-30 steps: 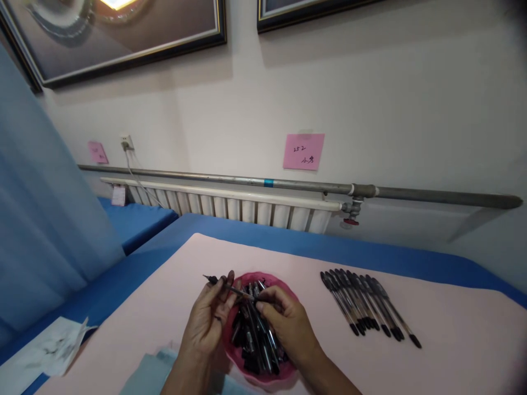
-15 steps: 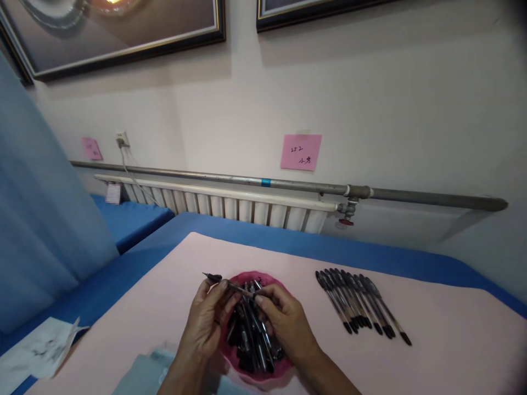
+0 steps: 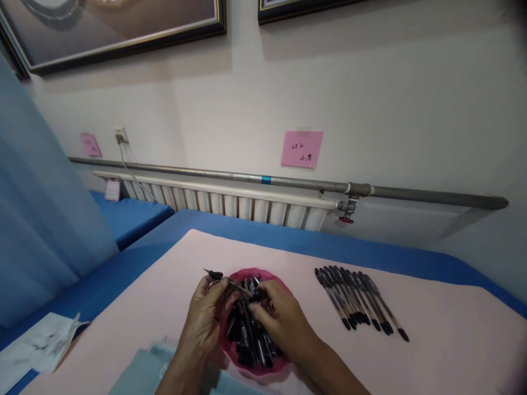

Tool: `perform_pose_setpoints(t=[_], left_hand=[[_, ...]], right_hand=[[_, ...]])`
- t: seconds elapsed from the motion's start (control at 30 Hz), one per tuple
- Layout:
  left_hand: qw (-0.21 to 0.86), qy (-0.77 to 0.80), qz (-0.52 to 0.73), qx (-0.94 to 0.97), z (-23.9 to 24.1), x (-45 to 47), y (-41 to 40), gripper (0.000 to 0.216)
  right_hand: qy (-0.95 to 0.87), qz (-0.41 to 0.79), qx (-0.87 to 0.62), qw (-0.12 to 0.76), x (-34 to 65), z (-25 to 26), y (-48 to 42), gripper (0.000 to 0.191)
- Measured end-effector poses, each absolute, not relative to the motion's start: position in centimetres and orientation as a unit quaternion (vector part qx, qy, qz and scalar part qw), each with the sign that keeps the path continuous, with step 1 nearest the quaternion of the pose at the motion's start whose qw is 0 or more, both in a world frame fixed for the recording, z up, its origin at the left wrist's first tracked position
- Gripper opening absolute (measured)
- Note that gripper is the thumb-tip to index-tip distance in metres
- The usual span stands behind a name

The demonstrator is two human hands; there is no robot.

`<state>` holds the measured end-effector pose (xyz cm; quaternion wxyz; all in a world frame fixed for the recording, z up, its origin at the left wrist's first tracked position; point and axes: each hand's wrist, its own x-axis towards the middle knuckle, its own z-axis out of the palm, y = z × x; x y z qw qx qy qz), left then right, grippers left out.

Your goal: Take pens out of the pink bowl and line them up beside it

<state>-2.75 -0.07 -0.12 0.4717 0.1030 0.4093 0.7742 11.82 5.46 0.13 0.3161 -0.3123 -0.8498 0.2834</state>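
My left hand (image 3: 206, 310) pinches a slim pen (image 3: 239, 287) with a dark grip and bare pointed tip aimed to the upper left. At the pen's other end is my right hand (image 3: 284, 315), its thumb and fingers bent close together; a dark bit shows between them, too small to name. Both hands are over a pink scalloped bowl (image 3: 259, 378) packed with black and clear pen parts (image 3: 255, 340). On the right lies a row of capped pens (image 3: 358, 299), side by side and slanted.
A pink sheet (image 3: 444, 340) covers the blue table (image 3: 255, 225). Light blue cloth (image 3: 140, 373) lies near my left forearm, and white paper (image 3: 45, 340) at the far left. Behind are a radiator (image 3: 230, 203), a pipe (image 3: 411, 196) and the wall; a blue curtain (image 3: 49, 203) hangs left.
My right fingers have shifted slightly at the pen's end, the thumb moving a little left and down, and more of the pen's end shows. My left hand keeps its hold.
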Motion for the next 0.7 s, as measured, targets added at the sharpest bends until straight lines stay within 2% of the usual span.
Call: perform_pose_setpoints(t=[0.13,0.23,0.33,0.4,0.6,0.7], left_hand=[[0.470,0.411,0.775,0.097,-0.02,-2.81,-0.11,0.015],[0.471,0.418,0.772,0.092,0.35,-2.77,-0.14,0.014],[0.463,0.423,0.773,0.096,0.64,-2.76,-0.15,0.014],[0.462,0.420,0.774,0.107,0.65,-2.81,-0.16,0.015],[0.463,0.420,0.770,0.122,0.32,-3.02,-0.28,0.019],[0.462,0.427,0.766,0.132,0.35,-3.06,-0.31,0.020]], right_hand=[[-0.864,0.260,-0.301,0.308,11.89,0.06,5.50,0.013],[-0.870,0.253,-0.295,0.302,11.94,0.06,5.55,0.006],[-0.874,0.244,-0.300,0.295,12.00,0.05,5.65,0.004],[-0.882,0.242,-0.286,0.286,12.03,0.03,5.72,0.013],[-0.882,0.243,-0.272,0.298,12.03,0.04,5.68,0.006],[-0.878,0.269,-0.267,0.292,11.94,0.22,5.48,0.015]])
